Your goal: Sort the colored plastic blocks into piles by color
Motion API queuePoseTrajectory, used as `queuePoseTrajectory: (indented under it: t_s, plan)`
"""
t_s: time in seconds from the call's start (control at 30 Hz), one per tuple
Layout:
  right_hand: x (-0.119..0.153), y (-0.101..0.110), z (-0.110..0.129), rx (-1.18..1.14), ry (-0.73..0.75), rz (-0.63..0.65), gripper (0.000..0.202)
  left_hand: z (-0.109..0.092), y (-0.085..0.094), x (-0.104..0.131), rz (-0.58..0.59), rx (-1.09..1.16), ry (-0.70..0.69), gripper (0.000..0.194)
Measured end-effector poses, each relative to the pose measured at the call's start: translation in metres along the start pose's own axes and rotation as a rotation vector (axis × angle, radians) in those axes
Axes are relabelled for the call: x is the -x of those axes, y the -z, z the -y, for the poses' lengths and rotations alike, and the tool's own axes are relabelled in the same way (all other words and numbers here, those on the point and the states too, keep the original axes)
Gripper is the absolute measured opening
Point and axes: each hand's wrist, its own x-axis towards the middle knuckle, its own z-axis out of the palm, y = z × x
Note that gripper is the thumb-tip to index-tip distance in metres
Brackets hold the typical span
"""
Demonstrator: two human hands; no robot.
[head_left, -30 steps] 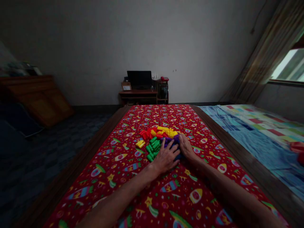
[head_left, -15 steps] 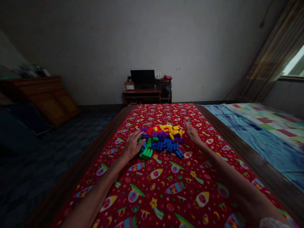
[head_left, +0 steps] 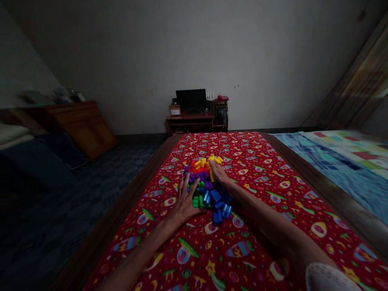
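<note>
A heap of small plastic building blocks lies on the red patterned cloth (head_left: 224, 246). Yellow blocks (head_left: 201, 163) are at the far side, purple blocks (head_left: 200, 176) in the middle, with some red among them. Green blocks (head_left: 198, 201) and blue blocks (head_left: 216, 196) make up the near side. My left hand (head_left: 184, 202) rests against the left and near edge of the heap, its fingers spread. On the right, my right hand (head_left: 218, 173) presses its edge against the yellow and blue blocks, fingers stretched out together. Neither hand grips a block.
The cloth covers a table with a dark wooden edge (head_left: 145, 176). To the right is a bed with a blue sheet (head_left: 315, 161). Past the far end stands a desk with a monitor (head_left: 191, 100). A wooden cabinet (head_left: 87, 125) is at the left.
My right hand has moved left into the heap, and my left hand has shifted closer along its near side. The blocks are now bunched into a narrower pile. The view has turned slightly left.
</note>
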Motion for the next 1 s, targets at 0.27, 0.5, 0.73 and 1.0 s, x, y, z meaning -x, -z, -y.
queuePoseTrajectory:
  t_s: [0.27, 0.5, 0.73, 1.0]
  plan:
    - [0.002, -0.006, 0.068, -0.072, 0.081, 0.233, 0.072, 0.020, 0.022, -0.021, -0.170, 0.096, 0.189, 0.082]
    - [0.093, 0.089, 0.020, 0.299, 0.149, 0.453, 0.077, 0.053, 0.047, -0.010, -0.040, 0.079, 0.144, 0.087]
    - [0.142, 0.053, 0.000, 0.578, 0.393, 0.417, 0.084, 0.023, 0.021, -0.016, 0.079, -0.022, 0.084, 0.083]
    - [0.037, -0.022, 0.019, 0.587, 0.498, 0.203, 0.051, 0.047, 0.028, -0.030, -0.113, -0.041, 0.204, 0.036]
